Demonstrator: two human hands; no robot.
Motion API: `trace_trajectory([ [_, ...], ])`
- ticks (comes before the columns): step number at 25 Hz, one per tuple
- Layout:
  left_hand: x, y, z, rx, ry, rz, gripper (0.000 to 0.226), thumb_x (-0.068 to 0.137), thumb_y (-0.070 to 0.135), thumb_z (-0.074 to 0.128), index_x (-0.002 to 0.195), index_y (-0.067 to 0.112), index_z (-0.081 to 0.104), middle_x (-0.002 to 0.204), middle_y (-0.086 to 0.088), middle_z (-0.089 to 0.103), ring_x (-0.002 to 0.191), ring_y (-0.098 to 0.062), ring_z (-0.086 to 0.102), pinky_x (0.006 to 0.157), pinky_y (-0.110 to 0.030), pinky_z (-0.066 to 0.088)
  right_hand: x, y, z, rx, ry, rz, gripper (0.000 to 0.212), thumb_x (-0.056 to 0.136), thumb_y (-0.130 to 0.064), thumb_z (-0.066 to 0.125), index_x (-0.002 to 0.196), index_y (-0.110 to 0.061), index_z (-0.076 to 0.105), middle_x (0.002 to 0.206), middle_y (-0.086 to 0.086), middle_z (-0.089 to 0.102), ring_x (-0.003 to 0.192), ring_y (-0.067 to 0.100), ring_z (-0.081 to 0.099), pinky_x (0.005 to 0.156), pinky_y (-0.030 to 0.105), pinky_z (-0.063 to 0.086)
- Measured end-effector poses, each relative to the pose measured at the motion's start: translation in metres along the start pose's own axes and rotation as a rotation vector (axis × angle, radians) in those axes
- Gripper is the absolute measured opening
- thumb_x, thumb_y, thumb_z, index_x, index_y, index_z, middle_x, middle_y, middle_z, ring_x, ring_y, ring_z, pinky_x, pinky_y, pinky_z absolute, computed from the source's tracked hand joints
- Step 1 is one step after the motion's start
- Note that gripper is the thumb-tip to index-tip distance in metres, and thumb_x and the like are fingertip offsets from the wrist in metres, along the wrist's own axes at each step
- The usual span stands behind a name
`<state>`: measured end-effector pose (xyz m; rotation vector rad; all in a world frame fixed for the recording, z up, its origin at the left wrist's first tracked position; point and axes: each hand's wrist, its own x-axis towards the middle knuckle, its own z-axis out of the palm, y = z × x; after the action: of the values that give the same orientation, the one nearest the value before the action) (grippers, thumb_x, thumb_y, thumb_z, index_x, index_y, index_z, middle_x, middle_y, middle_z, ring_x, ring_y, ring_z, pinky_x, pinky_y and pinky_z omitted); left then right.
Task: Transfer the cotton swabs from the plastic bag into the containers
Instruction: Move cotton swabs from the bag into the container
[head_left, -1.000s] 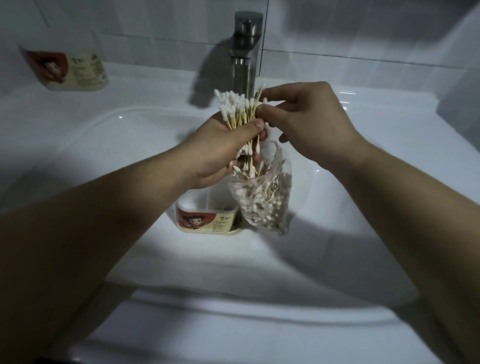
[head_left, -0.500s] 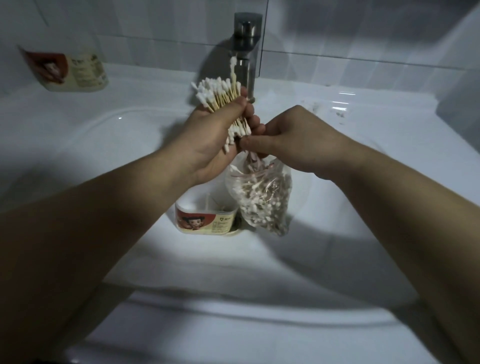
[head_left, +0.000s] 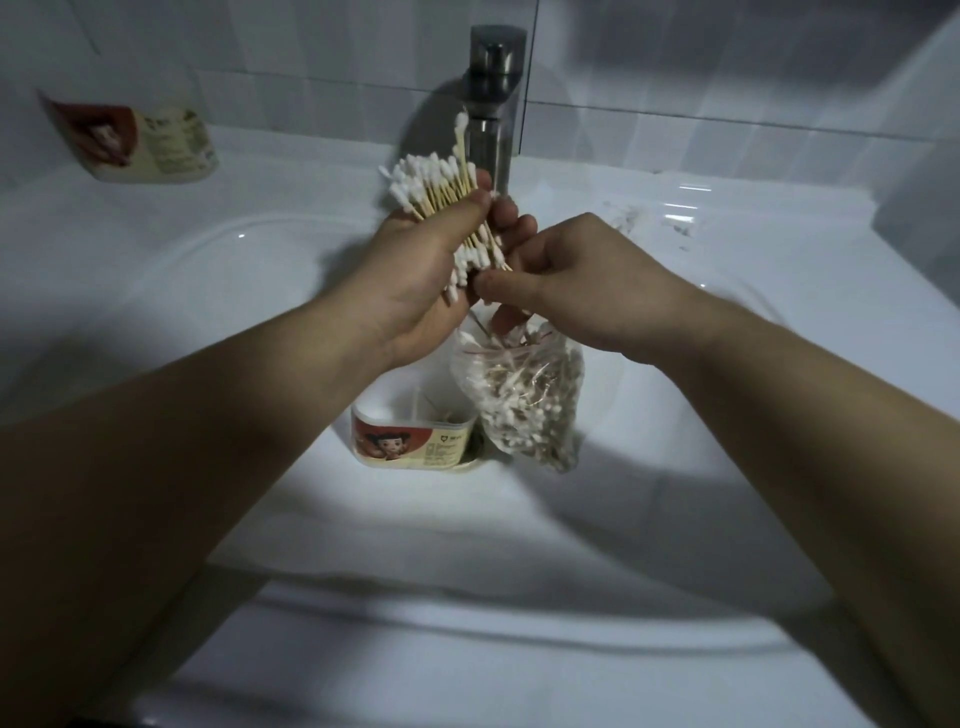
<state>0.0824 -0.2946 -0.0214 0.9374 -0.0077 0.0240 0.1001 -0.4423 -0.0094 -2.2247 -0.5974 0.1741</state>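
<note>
My left hand (head_left: 415, 270) grips a bundle of cotton swabs (head_left: 436, 182) with wooden sticks, tips fanned up toward the tap. One swab sticks out above the rest. My right hand (head_left: 582, 280) pinches the lower ends of the bundle and also seems to hold the top of a clear plastic bag (head_left: 524, 405) full of swabs, which hangs into the basin. An open white container (head_left: 415, 441) with a red cartoon label stands in the basin, left of the bag, with a few swabs inside.
A metal tap (head_left: 496, 93) rises just behind the hands. A second labelled container (head_left: 140, 140) lies on the ledge at the back left. The white sink (head_left: 218, 291) surrounds everything; tiled wall stands behind.
My left hand lifted the swab bundle up and left, out of the bag. My right hand dropped from the upper tips to the lower ends of the bundle.
</note>
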Motion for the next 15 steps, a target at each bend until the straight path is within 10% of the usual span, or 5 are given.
trace_trajectory([
  [9, 0.017, 0.007, -0.011, -0.070, 0.234, 0.080, 0.018, 0.104, 0.006, 0.050, 0.090, 0.015, 0.058, 0.063, 0.000, 0.058, 0.061, -0.012, 0.061, 0.067, -0.031, 0.056, 0.000, -0.004, -0.005, -0.113, -0.058, 0.065, 0.022, 0.092, -0.028, 0.071, 0.078, -0.014, 0.081, 0.074, -0.002, 0.077, 0.070, 0.009, 0.070, 0.060, 0.016, 0.048],
  [15, 0.012, 0.005, -0.013, 0.373, 0.275, 0.058, 0.025, 0.098, 0.043, 0.064, 0.092, 0.018, 0.061, 0.063, 0.005, 0.051, 0.058, -0.009, 0.050, 0.057, -0.025, 0.046, -0.001, -0.004, -0.008, -0.006, 0.091, 0.044, 0.025, 0.097, -0.027, 0.065, 0.081, -0.015, 0.079, 0.067, -0.008, 0.076, 0.035, 0.002, 0.042, 0.038, 0.009, 0.029],
])
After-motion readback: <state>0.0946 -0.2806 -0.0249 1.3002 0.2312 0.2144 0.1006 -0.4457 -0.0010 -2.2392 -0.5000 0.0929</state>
